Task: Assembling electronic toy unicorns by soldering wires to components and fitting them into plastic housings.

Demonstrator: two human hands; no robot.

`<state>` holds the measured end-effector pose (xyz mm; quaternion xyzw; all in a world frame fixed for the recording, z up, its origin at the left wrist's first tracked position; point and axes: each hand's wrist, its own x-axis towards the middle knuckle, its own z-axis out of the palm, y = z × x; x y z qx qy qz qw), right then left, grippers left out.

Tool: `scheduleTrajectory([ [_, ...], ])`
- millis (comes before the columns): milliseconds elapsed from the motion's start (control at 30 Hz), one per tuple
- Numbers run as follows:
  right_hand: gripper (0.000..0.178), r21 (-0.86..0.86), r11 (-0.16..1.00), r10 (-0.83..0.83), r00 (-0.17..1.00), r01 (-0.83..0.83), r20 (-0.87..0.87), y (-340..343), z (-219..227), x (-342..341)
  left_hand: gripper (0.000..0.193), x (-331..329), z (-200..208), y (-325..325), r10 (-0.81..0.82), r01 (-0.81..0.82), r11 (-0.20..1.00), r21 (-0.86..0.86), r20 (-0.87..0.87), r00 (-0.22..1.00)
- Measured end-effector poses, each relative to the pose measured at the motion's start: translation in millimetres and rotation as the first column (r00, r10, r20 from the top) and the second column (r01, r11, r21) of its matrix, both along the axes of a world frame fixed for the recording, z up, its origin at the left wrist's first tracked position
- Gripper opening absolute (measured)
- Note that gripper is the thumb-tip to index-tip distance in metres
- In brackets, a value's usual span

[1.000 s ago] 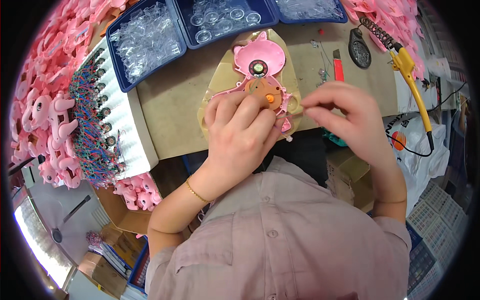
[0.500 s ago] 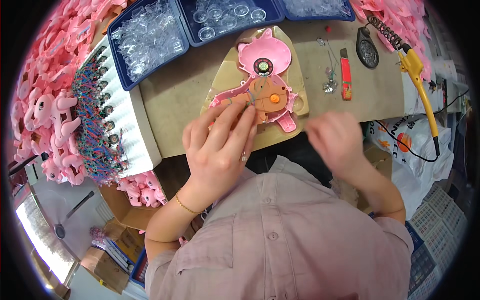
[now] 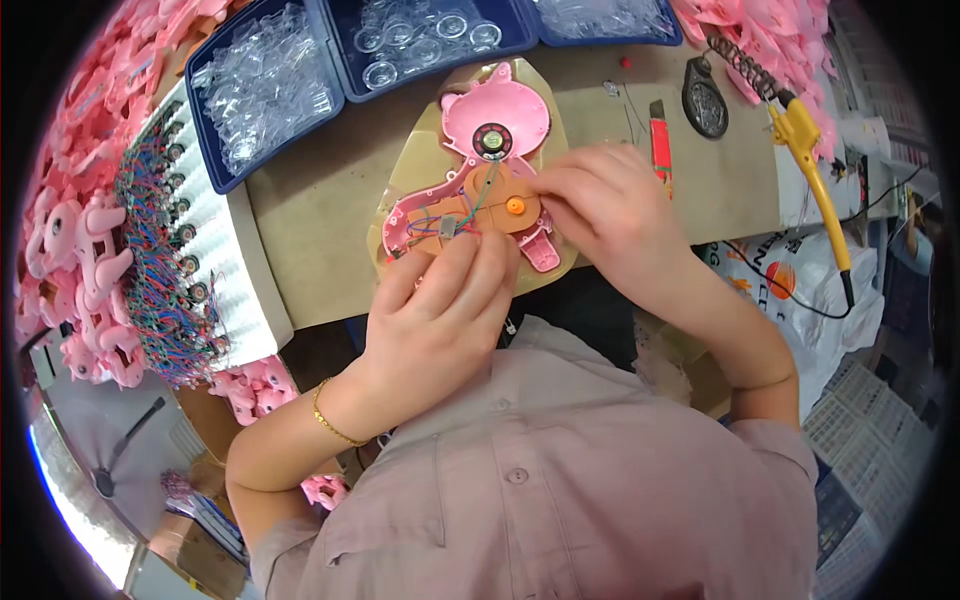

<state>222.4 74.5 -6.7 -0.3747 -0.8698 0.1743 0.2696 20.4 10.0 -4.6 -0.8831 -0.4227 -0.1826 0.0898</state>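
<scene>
A pink toy half-shell (image 3: 497, 105) lies in a tan holding block (image 3: 420, 150). A round black speaker (image 3: 492, 142) sits in its upper part, and a light-brown gearbox (image 3: 490, 212) with an orange knob (image 3: 515, 205) lies in the body. Thin coloured wires (image 3: 462, 208) and a small grey part (image 3: 447, 227) rest over the gearbox's left side. My left hand (image 3: 440, 315) bends its closed fingers over the shell's lower edge, tips by the wires; what they grip is hidden. At the gearbox's right edge my right hand (image 3: 610, 205) pinches something I cannot make out.
Blue bins (image 3: 330, 90) of clear plastic parts line the back. Left, a white tray (image 3: 245, 290) carries wired speakers, beside heaped pink shells (image 3: 75, 240). A red cutter (image 3: 660, 145), a dark oval dish (image 3: 705, 105) and a yellow soldering iron (image 3: 797, 135) are to the right.
My right hand has come left from beside the holding block to the gearbox. My left hand has shifted lower, uncovering the wires and grey part. The whole view has shifted slightly.
</scene>
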Motion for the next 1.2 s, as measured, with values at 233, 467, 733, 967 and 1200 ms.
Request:
scheduleTrajectory([
  [233,0.013,-0.487,0.87,-0.135,0.987,0.074,-0.092,2.3,8.5,6.7,0.027,-0.6,-4.3,0.9,-0.07,0.07,0.997,-0.025,-0.009,0.998],
  [467,0.014,-0.207,0.977,-0.066,0.997,0.057,-0.036,-5.3,-6.8,7.5,0.029,1.4,-7.1,1.8,-0.052,0.053,0.998,-0.04,0.042,0.998],
  [733,0.016,-0.065,0.996,0.061,0.991,-0.054,0.117,2.6,6.6,4.3,0.03,0.2,-10.9,-1.6,-0.042,0.044,0.999,-0.027,0.082,0.996],
  [967,0.014,-0.118,0.983,0.169,0.932,-0.138,0.32,19.2,27.2,2.3,0.042,6.0,-5.2,-7.0,-0.022,0.024,0.99,-0.142,0.015,1.0],
  [1200,0.017,-0.425,0.879,0.277,0.956,-0.214,0.091,44.6,28.4,4.6,0.037,-6.4,-5.2,2.0,-0.111,0.111,0.99,-0.086,0.009,0.994],
])
